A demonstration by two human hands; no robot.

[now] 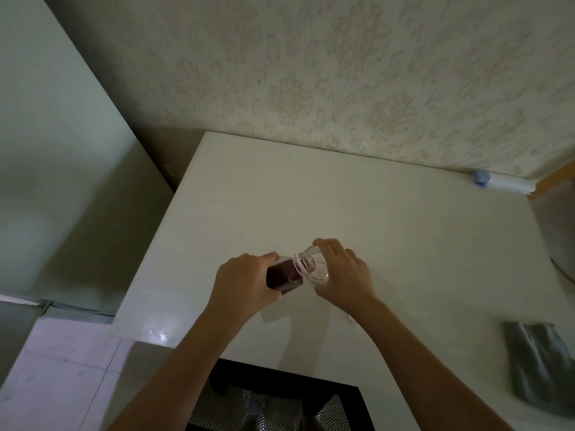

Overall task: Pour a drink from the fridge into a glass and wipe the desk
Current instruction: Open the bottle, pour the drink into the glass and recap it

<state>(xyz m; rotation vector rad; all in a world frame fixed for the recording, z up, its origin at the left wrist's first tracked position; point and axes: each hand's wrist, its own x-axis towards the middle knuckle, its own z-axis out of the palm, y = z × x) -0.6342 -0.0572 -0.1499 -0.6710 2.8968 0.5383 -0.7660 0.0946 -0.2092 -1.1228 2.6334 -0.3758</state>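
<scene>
Plainly unlabelled, bottle [284, 276] gripped by left fingers [249, 275] tilts over glass [319, 275] clasped by right fingers [342, 265].

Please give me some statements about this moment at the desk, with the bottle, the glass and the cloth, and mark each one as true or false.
1. The left hand holds the bottle of dark drink, tipped toward the glass. True.
2. The bottle has its cap on. False: its threaded neck is open.
3. The right hand is on the glass. True.
4. The grey cloth lies under the glass. False: it lies apart, at the desk's right edge.
5. The glass is full of dark drink. False: it looks clear, with no dark liquid visible inside.
</scene>
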